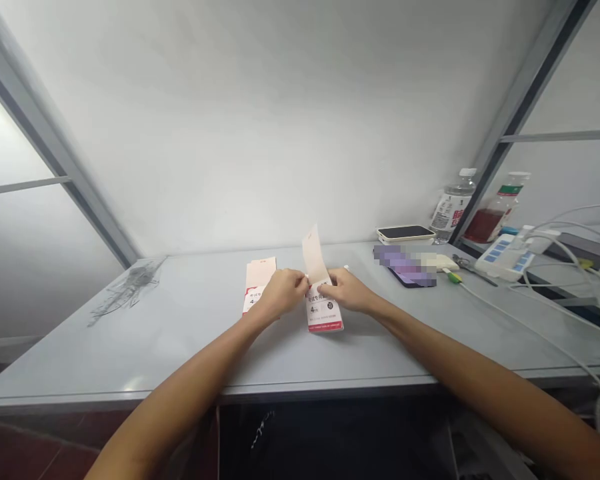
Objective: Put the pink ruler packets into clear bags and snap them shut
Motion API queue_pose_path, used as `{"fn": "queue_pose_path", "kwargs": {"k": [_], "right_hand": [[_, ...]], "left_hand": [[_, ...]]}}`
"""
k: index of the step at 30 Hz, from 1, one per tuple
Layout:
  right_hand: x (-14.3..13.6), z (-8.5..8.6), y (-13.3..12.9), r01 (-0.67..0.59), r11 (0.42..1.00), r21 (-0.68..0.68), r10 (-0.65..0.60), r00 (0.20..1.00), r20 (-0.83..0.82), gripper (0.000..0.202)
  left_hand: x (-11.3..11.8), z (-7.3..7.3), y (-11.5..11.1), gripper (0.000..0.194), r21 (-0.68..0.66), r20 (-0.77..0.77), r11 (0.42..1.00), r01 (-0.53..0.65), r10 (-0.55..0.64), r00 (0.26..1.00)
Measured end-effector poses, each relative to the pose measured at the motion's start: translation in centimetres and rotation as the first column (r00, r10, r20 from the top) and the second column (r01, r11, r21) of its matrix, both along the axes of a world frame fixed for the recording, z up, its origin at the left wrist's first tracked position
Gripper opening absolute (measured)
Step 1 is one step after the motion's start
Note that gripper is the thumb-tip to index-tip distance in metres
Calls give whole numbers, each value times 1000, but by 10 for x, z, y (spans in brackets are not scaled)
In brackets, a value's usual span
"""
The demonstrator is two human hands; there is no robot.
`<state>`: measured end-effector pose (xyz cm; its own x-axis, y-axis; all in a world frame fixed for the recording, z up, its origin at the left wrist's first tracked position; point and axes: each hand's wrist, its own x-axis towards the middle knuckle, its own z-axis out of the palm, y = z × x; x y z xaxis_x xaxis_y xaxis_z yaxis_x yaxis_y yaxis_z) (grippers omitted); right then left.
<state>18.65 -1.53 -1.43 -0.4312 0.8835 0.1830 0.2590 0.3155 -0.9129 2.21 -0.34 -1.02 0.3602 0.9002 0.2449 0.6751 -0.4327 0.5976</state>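
A white and red printed carton (324, 313) with a tall pale pink flap (314, 257) standing up is held just above the desk, tilted towards me. My right hand (353, 291) grips its upper right side, with the thumb across the front. At its upper left edge, the fingers of my left hand (286, 291) are pinched together. A small white bit shows at those fingertips; I cannot make out what it is. Behind my left hand, a second carton of the same print (260, 270) lies on the desk, partly covered by that hand.
The grey desk (190, 347) meets a white wall. To the right are a phone on a white box (406, 233), a blurred-out purple phone (405, 270), scissors (473, 268), a clear bottle (453, 207), a bottle of red liquid (497, 210), a power strip (507, 255) and white cables (525, 323).
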Motion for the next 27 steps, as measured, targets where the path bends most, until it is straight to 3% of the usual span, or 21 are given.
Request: {"fn": "queue_pose_path", "kwargs": {"k": [5, 10, 16, 20, 24, 27], "right_hand": [[-3, -2, 1, 64, 998, 3, -64, 998, -5, 16], [-3, 1, 2, 109, 994, -21, -110, 993, -43, 19], [4, 3, 6, 84, 976, -203, -131, 963, -235, 25], [7, 3, 8, 104, 964, -243, -179, 935, -307, 30], [6, 5, 6, 118, 964, -238, -195, 923, -332, 30], [4, 9, 0, 108, 971, -211, -176, 927, -332, 28]], "left_hand": [[-1, -6, 5, 24, -27, 81, 997, -68, 70, 994], [-2, -1, 8, 26, -17, 189, 995, -99, 100, 977], [-7, 0, 13, 26, -55, 291, 992, -116, 127, 948], [-7, -2, 13, 30, -45, 379, 991, -128, 136, 915], [-5, 0, 12, 15, -177, 441, 984, 26, 56, 896], [-4, 3, 10, 22, -264, 517, 947, 184, -22, 856]]}}
